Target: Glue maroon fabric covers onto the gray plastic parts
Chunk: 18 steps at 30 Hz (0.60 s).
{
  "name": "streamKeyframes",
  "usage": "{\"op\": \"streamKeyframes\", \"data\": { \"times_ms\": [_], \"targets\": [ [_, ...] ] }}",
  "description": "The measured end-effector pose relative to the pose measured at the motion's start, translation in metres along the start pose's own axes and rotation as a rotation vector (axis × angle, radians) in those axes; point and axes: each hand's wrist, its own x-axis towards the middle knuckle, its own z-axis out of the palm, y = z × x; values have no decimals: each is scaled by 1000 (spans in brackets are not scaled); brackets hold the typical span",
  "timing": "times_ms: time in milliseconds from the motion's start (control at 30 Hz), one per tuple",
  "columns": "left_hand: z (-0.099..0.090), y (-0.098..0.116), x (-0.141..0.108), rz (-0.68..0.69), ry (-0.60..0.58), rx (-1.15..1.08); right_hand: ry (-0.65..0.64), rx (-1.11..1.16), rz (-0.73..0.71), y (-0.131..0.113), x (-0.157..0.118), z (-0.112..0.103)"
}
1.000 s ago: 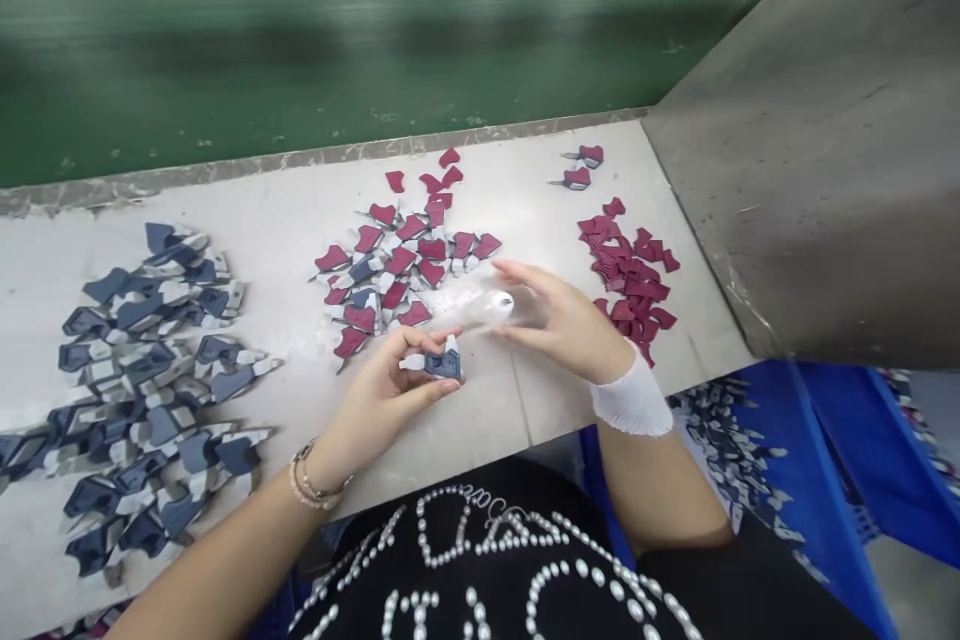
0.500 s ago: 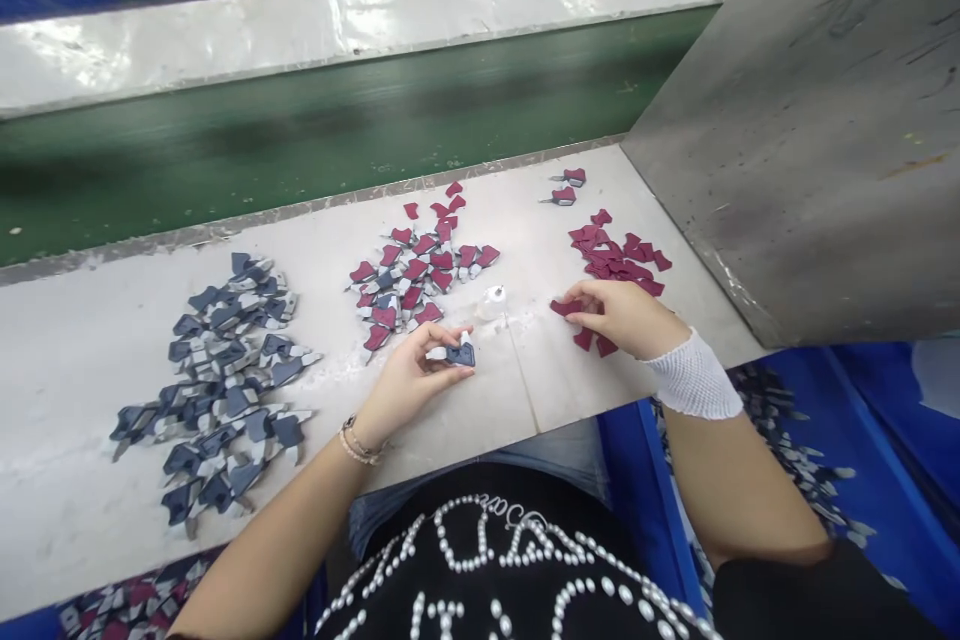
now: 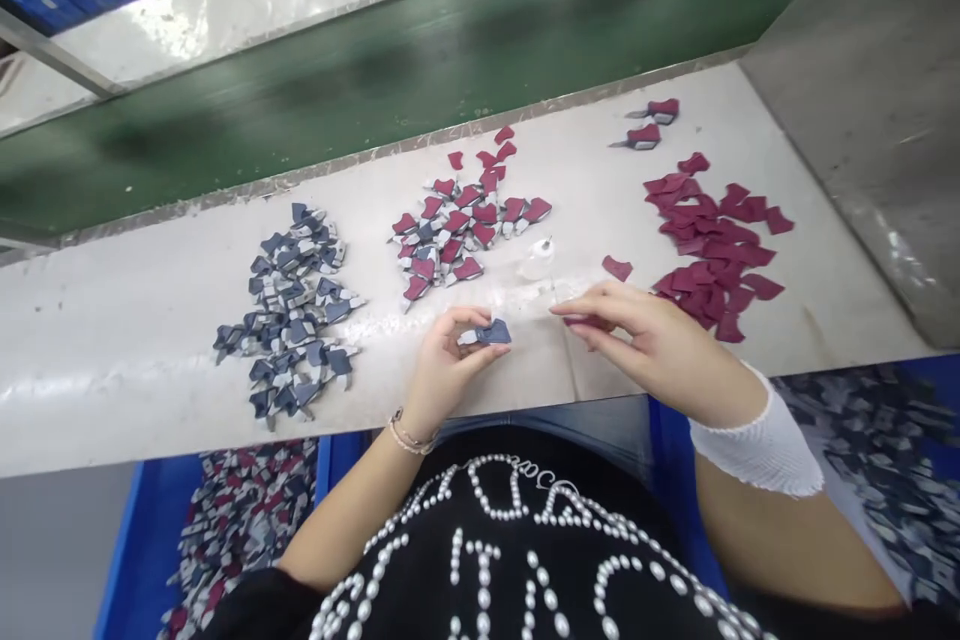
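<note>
Between the thumb and fingers of my left hand (image 3: 452, 355) is a dark blue and grey part (image 3: 493, 331). My right hand (image 3: 637, 330) pinches a maroon piece (image 3: 587, 322), partly hidden by the fingers. A single maroon piece (image 3: 617, 268) lies just beyond my right hand, and a pile of maroon pieces (image 3: 716, 250) is to its right. Beyond my left hand is a heap of grey parts topped with maroon (image 3: 457, 225). Further left lies a heap of dark blue and grey parts (image 3: 296, 315). A small clear item (image 3: 541, 252) sits between the heaps.
Two maroon-topped parts (image 3: 643, 136) lie at the back right. A green strip (image 3: 337, 70) runs behind the table (image 3: 112, 320). A metal panel (image 3: 877, 120) stands at the right. Blue bins (image 3: 142, 530) filled with parts are below the table's near edge.
The view has shifted and turned, with more of the right pile now visible. My right hand has come nearer my left, bringing the maroon piece. My left hand still holds its part.
</note>
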Motion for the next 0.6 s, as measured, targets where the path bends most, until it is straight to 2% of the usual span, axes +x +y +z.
{"op": "streamKeyframes", "data": {
  "times_ms": [167, 400, 600],
  "targets": [
    [1, -7, -1, 79, 28, 22, -67, 197, 12, -9, 5, 26],
    [5, -2, -3, 293, 46, 124, -74, 354, -110, -20, 13, 36],
    [9, 4, 4, 438, 105, 208, -97, 414, 55, -28, 15, 37]
  ]
}}
